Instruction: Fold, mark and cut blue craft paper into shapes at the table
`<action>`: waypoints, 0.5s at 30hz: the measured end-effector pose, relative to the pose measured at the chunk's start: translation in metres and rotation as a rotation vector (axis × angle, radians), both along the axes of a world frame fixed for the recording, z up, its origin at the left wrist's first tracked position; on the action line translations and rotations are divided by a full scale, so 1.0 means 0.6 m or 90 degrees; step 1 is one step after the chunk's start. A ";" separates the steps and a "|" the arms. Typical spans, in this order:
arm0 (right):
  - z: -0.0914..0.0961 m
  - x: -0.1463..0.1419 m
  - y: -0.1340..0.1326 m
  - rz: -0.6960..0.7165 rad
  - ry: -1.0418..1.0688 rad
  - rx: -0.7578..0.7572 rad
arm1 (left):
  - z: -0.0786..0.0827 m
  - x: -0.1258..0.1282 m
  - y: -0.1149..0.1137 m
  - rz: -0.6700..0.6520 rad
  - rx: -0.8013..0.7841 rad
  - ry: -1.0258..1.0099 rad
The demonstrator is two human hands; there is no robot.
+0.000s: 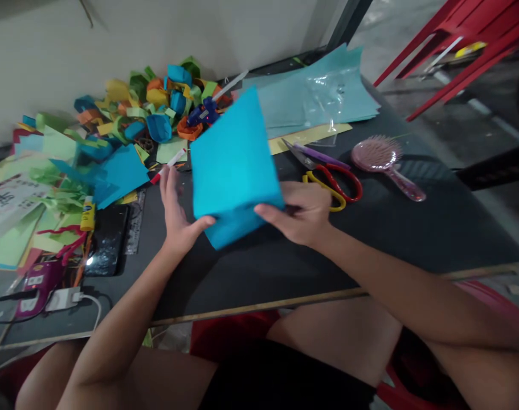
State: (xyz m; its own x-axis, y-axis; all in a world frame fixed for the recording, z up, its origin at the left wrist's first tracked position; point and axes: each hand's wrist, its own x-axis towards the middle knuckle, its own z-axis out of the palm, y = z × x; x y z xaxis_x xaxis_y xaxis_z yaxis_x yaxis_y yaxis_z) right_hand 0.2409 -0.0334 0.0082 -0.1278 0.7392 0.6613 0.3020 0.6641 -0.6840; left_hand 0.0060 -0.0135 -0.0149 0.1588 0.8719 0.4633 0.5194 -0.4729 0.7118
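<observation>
A bright blue sheet of paper (233, 156), with a fold along its lower edge, is held up above the dark table. My right hand (304, 210) pinches its lower right corner, thumb in front and fingers behind. At the lower left corner, the thumb of my left hand (178, 213) touches the paper near the fold, while the other fingers stand spread and upright beside it. Just right of my right hand lie scissors (331, 179) with red and yellow handles. A white and red marker (169, 165) lies behind my left fingers.
Colourful paper pieces (135, 108) heap along the wall, with a dark blue glue gun (203, 112) among them. At left are a glue stick (87, 213), a phone (106, 239) and a purple power strip (41, 285). A pink hairbrush (385, 162) and light blue sheets (285, 102) lie right.
</observation>
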 end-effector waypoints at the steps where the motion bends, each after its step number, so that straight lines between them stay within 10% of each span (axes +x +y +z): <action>1: 0.007 0.003 0.001 -0.008 0.065 -0.053 | 0.004 0.000 -0.001 -0.038 -0.067 -0.064; 8: -0.005 -0.002 0.023 0.149 0.185 -0.365 | 0.014 0.002 -0.017 -0.122 -0.390 -0.316; 15: -0.038 0.002 0.034 0.155 0.053 -0.333 | -0.002 -0.016 0.006 -0.095 -0.426 -0.289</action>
State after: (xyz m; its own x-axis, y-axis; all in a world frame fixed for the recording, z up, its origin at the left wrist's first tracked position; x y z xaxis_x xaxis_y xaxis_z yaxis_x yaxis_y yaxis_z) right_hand 0.2418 -0.0132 -0.0147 -0.2980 0.9259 0.2321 0.1134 0.2757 -0.9545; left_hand -0.0033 -0.0100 -0.0162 0.2175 0.9709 -0.1000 0.0779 0.0849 0.9933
